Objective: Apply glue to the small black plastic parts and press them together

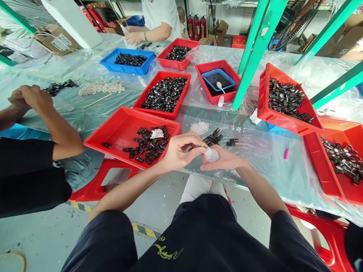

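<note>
My left hand [183, 150] is closed in a pinch, thumb against fingers; a tiny piece seems to be at its fingertips, too small to name. Just below those fingertips, a white, rounded, translucent thing [212, 155] lies in my right hand [227, 158], whose fingers curl round it. Both hands meet over the table's near edge. Behind them is a small heap of glossy black parts [213, 137], with a few black pieces [232, 142] to its right. A pile of small white bits [200, 127] lies beyond.
Left of my hands sits a red tray [113, 126] with black parts. More red trays and a blue tray [127, 70] stand farther back. A green post [253, 49] rises from the table. A pink-capped pen-like tool [286, 152] lies right. One co-worker's hands [32, 96] work at left.
</note>
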A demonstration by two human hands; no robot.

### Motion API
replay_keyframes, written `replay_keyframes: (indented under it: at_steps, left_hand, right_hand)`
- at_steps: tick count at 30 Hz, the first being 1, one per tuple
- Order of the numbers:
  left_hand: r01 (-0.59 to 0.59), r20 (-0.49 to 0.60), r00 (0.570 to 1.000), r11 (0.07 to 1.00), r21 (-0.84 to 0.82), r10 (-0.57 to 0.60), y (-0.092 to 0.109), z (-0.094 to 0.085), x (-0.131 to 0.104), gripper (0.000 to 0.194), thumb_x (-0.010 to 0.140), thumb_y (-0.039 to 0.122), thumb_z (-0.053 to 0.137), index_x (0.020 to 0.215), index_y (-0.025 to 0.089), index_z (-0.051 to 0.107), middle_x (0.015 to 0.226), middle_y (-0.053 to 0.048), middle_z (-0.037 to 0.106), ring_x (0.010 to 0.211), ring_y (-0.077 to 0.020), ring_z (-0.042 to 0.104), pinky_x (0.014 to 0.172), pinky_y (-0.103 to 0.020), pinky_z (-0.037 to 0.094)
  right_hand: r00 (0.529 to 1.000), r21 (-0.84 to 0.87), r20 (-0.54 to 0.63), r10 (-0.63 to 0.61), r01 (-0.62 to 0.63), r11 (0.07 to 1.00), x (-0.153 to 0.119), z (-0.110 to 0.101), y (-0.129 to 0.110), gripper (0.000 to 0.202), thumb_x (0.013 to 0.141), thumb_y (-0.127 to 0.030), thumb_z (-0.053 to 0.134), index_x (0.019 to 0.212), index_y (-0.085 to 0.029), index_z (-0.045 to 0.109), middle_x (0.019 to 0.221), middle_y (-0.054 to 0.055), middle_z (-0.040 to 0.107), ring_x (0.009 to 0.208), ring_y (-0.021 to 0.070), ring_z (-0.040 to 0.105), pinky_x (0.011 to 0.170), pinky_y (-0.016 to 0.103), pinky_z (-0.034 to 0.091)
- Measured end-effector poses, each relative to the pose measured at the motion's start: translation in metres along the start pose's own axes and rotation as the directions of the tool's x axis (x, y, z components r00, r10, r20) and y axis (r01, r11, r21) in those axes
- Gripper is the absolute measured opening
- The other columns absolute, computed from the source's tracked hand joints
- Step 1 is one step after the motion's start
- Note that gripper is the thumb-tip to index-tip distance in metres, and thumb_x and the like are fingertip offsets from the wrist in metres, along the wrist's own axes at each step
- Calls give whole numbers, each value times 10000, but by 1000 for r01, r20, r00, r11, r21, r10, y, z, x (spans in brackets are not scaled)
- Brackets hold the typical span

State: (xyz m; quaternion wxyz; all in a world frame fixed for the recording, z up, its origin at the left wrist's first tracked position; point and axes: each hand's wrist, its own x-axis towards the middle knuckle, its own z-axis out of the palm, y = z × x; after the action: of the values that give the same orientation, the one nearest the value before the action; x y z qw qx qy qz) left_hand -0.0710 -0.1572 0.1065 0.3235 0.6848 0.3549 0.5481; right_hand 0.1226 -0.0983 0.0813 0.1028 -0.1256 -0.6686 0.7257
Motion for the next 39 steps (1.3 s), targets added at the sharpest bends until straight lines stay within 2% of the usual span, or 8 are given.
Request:
replay_keyframes:
  at_steps: [6, 11, 17, 24, 28, 32, 37, 39]
  left_hand:
    - [58, 9, 998, 993, 99, -60, -8, -10, 8, 181, 882, 374, 789, 937, 204, 822, 885, -87, 782, 755, -151, 684, 682, -277, 551]
    - [194, -218, 967, 935, 297, -131, -33, -82, 6, 507, 873, 531, 750, 1255, 199, 745, 1084, -105, 780, 895, -190, 720, 804, -310, 579]
    - [443, -332, 875, 309, 842, -352, -71, -169, -29, 426, 950, 490, 609, 1183, 167, 760, 1208, -149, 748, 1138, -312, 685, 1003, -428, 532]
    - [301, -249, 787, -1, 954, -564, -100, -157, -39, 401, 995, 400, 495, 1151, 144, 762, 1168, -188, 738, 1187, -363, 649, 997, -459, 511]
    - [317, -247, 797, 34, 948, -552, -103, -158, -41, 344, 995, 304, 462, 1063, 151, 763, 1116, -187, 743, 1141, -343, 675, 987, -437, 517]
    - [466, -408, 854, 125, 876, -322, -89, -160, -41, 345, 1018, 368, 456, 1077, 153, 718, 1104, -180, 742, 1053, -327, 708, 870, -398, 540]
    - [498, -494, 855, 511, 701, -157, -62, -123, -38, 308, 1000, 430, 546, 1064, 164, 689, 863, -77, 761, 739, -211, 701, 739, -319, 527]
    - [406, -467, 877, 692, 597, -113, -55, -89, -35, 284, 991, 416, 581, 1072, 174, 705, 926, -70, 779, 763, -186, 706, 717, -293, 536]
  right_hand:
    - [996, 39, -35, 86, -85, 996, 9, -8, 3, 502, 764, -515, 864, 676, -201, 483, 533, -92, 404, 464, 58, 378, 438, 218, 300]
    - [948, 66, -259, 183, -172, 983, 19, -35, 0, 528, 768, -643, 815, 835, -221, 506, 687, -58, 457, 528, 71, 374, 460, 224, 241]
    - [870, -239, -492, -33, -98, 966, 67, -118, 28, 418, 912, -637, 642, 1013, -239, 564, 942, 29, 606, 782, 169, 562, 642, 296, 452]
    - [745, -644, -620, -246, -305, 701, 142, -169, 70, 271, 803, -360, 758, 971, -175, 653, 912, 77, 622, 926, 266, 574, 935, 458, 495]
    - [731, -618, -657, -185, -381, 688, 153, -169, 84, 330, 803, -406, 736, 1025, -170, 679, 969, 88, 661, 863, 250, 590, 913, 465, 510]
    - [714, -578, -686, -139, -419, 700, 149, -172, 83, 413, 788, -413, 749, 1097, -145, 692, 1048, 124, 693, 962, 282, 623, 971, 494, 504]
    - [536, -544, -781, -322, -330, 771, 103, -137, 56, 639, 820, -542, 737, 1334, -180, 626, 1276, 168, 664, 1179, 322, 599, 1069, 532, 477]
    - [572, -512, -747, -339, -169, 842, 76, -97, 41, 642, 914, -650, 603, 1395, -224, 598, 1253, 135, 686, 1115, 281, 639, 993, 467, 538]
